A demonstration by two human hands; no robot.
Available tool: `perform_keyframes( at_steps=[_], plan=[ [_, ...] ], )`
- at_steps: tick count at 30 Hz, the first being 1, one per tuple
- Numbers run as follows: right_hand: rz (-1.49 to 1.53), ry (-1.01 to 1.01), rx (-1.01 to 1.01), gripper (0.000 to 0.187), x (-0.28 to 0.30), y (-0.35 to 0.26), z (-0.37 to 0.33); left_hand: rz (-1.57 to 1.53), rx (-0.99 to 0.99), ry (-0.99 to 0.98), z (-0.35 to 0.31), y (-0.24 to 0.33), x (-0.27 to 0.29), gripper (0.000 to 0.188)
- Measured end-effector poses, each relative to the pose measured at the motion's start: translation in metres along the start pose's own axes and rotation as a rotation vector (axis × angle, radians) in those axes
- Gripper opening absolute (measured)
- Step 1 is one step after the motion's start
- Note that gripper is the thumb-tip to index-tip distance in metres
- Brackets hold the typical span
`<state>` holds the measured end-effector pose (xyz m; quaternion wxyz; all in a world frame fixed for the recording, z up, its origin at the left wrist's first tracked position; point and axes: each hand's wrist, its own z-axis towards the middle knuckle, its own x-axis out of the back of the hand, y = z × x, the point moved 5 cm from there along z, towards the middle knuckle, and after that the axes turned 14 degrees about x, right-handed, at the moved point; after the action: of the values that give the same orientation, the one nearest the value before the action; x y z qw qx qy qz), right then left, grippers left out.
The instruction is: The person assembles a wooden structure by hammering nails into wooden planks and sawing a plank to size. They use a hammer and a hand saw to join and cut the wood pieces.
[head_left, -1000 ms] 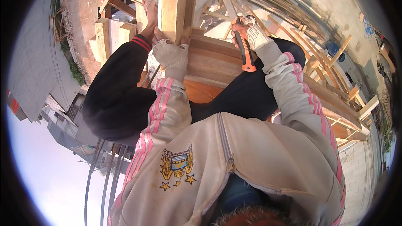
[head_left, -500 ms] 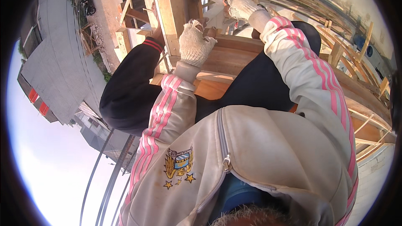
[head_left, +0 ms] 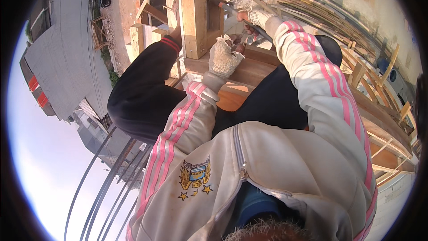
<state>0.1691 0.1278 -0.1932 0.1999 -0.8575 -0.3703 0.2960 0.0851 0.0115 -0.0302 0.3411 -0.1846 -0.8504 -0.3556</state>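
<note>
My left hand (head_left: pixel 225 58), in a cream knitted glove with bare fingertips, is beside the foot of an upright wooden post (head_left: pixel 194 18). Its fingers are curled, and what they hold, if anything, is hidden. Farther out and to the right, my right hand (head_left: pixel 257 17), in a matching glove, is closed around a long, slim grey tool (head_left: pixel 230 10) whose exact kind I cannot make out. One end of this tool points toward the post. Below both hands runs a thick brown wooden beam (head_left: pixel 254 69).
My bent legs in dark trousers (head_left: pixel 142 89) straddle the timber, one bare foot (head_left: pixel 175 20) beside the post. Long poles (head_left: pixel 312 11) lie by a wall at the upper right. Loose wooden slats (head_left: pixel 370 80) stand at right; cables (head_left: pixel 96 183) cross at lower left.
The post and my left hand now appear farther right and slightly lower in view. My right hand has come a little lower, and the grey tool slants down past it.
</note>
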Motion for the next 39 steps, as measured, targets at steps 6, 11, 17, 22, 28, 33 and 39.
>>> perform_keyframes(
  at_steps=[6, 11, 17, 22, 28, 33, 39],
  plan=[
    [-0.272, 0.146, 0.178, 0.045, -0.004, 0.006, 0.031, 0.103, -0.036, 0.592, 0.012, 0.005, 0.092, 0.064],
    [0.09, 0.053, 0.168, 0.041, -0.032, 0.033, 0.047, 0.483, 0.36, 0.43, 0.02, -0.05, 0.061, 0.118],
    [-0.009, 0.036, 0.044, 0.035, -0.046, 0.123, 0.095, 0.458, 0.333, 0.484, 0.024, -0.065, 0.054, 0.123],
    [0.117, 0.011, -0.01, 0.033, -0.037, 0.141, 0.107, 0.531, 0.301, 0.511, 0.03, -0.075, 0.044, 0.118],
    [-0.861, -0.174, 0.03, 0.048, 0.006, 0.001, -0.006, 0.429, 0.324, 0.531, 0.026, -0.064, 0.051, 0.113],
    [-1.073, -0.075, 0.319, 0.043, 0.04, 0.028, 0.008, 0.325, 0.192, 0.613, 0.028, -0.049, 0.06, 0.107],
    [0.051, -0.043, -0.018, 0.034, -0.028, 0.044, 0.033, 0.5, 0.373, 0.468, 0.029, -0.064, 0.057, 0.111]
  ],
)
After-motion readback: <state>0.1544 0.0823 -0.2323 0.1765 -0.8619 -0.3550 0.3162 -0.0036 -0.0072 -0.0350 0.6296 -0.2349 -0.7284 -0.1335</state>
